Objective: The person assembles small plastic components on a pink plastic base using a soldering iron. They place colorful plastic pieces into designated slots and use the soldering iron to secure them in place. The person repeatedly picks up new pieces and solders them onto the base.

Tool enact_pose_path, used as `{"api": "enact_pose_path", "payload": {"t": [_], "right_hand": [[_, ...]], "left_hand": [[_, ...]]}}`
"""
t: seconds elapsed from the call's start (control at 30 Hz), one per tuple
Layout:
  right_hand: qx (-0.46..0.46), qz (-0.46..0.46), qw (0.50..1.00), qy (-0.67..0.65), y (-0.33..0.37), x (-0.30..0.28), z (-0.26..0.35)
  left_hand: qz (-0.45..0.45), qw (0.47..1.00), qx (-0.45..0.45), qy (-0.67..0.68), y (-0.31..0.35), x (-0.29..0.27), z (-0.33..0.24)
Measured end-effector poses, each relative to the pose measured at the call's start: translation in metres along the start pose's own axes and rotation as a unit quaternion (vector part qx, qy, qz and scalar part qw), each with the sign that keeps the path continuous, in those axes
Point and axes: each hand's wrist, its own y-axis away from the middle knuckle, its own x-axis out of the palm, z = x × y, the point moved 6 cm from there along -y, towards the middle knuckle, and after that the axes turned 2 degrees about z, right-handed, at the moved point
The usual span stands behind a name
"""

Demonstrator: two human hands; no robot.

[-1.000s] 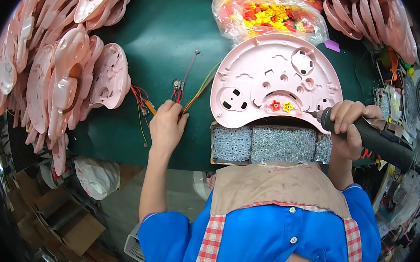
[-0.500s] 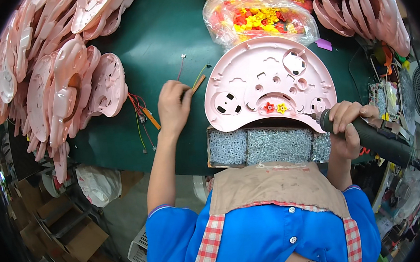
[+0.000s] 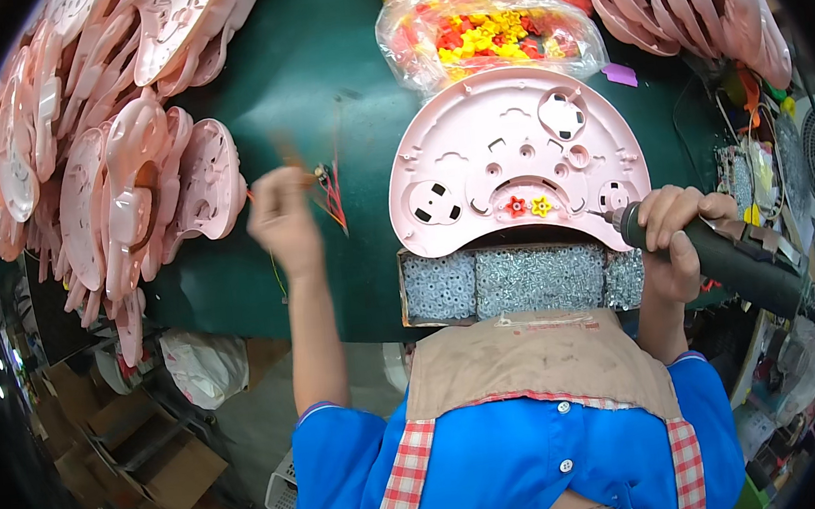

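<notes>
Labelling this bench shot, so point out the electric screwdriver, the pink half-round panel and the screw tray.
electric screwdriver [image 3: 717, 252], head view, dark handle
pink half-round panel [image 3: 513, 129], head view, upper face
screw tray [image 3: 526, 280], head view, middle compartment

Smooth pink plastic panel [image 3: 516, 163], shiny metal screws [image 3: 526, 281], matt green tabletop [image 3: 315, 88]

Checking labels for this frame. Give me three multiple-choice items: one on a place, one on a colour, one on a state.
1. Where is the tray of screws?
A. Just below the pink half-round panel
B. On the pink stack at left
C. Inside the bag

2. The two flower pieces on the panel are:
A. blue, green
B. red, yellow
C. white, black

3. The right hand is:
A. empty
B. flat on the table
C. gripping a dark electric screwdriver

Key: A, its compartments border the panel's straight edge; B, both colours show; C, fingers wrap its body.
</notes>
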Motion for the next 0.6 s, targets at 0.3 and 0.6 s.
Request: {"api": "enact_pose_path", "payload": {"t": [0.3,0.6], "right_hand": [[0.009,-0.017,1.000,-0.010,-0.003,-0.002,-0.003],[0.023,0.037,0.999,0.012,0.000,0.003,0.000]], "left_hand": [[0.167,0.947,0.023,0.275,-0.065,-0.047,-0.107],[0.405,0.891,0.100,-0.181,0.036,0.147,-0.087]]}}
